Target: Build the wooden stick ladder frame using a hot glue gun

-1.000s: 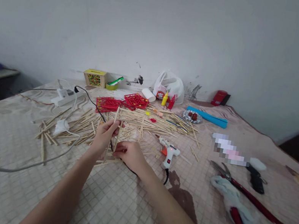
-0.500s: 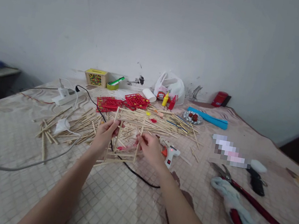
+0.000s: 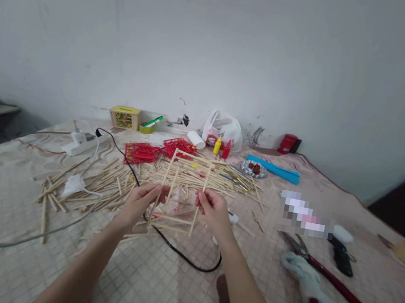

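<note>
Between my hands stands a frame of pale wooden sticks (image 3: pixel 174 219), with uprights and crossbars joined at the corners. My left hand (image 3: pixel 144 203) pinches its left upright, and my right hand (image 3: pixel 213 210) pinches the right one with thumb and fingers. Behind the frame lie many loose sticks (image 3: pixel 109 188) in a wide pile. A white glue gun (image 3: pixel 232 218) is mostly hidden behind my right hand. Red stick panels (image 3: pixel 142 152) lie beyond the pile.
Right side: red-handled shears (image 3: pixel 343 286), a cloth (image 3: pixel 308 277), a black-handled tool (image 3: pixel 341 255). Left: a power strip (image 3: pixel 82 145) with cables. Back: a plastic bag (image 3: pixel 223 126), yellow bottle (image 3: pixel 217 146), metal dish (image 3: pixel 253 169) and blue roll (image 3: pixel 273 169). A black cable (image 3: pixel 184 257) loops below the frame.
The stick frame has moved slightly right and tilted, its top now leaning right, with both hands still on it. The camera view has shifted, and my right hand now covers more of the glue gun.
</note>
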The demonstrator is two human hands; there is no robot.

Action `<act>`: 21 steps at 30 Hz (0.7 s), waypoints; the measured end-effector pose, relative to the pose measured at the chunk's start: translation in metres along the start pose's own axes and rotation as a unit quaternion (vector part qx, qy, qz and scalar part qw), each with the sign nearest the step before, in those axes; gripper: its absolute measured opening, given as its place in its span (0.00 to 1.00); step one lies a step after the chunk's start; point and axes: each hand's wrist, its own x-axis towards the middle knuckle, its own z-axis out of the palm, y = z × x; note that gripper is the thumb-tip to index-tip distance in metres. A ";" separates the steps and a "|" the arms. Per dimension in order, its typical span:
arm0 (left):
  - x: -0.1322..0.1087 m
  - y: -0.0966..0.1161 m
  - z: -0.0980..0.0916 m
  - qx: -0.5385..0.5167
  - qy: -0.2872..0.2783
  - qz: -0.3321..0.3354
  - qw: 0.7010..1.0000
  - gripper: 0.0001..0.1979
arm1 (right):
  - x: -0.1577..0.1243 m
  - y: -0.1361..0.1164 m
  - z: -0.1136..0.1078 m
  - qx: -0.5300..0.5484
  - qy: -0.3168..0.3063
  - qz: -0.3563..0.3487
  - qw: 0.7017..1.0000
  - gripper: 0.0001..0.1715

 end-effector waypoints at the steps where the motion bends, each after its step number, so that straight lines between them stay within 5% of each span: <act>1: -0.001 0.001 0.001 0.007 -0.007 -0.001 1.000 0.14 | -0.001 0.000 0.000 0.002 -0.001 0.000 1.000 0.17; 11: -0.001 0.007 0.004 0.065 -0.056 -0.004 0.996 0.15 | -0.002 0.004 0.000 0.011 -0.004 0.014 1.000 0.18; 21: -0.004 0.013 0.011 0.076 -0.045 -0.022 0.996 0.13 | -0.005 -0.002 0.002 -0.002 -0.010 0.013 1.000 0.19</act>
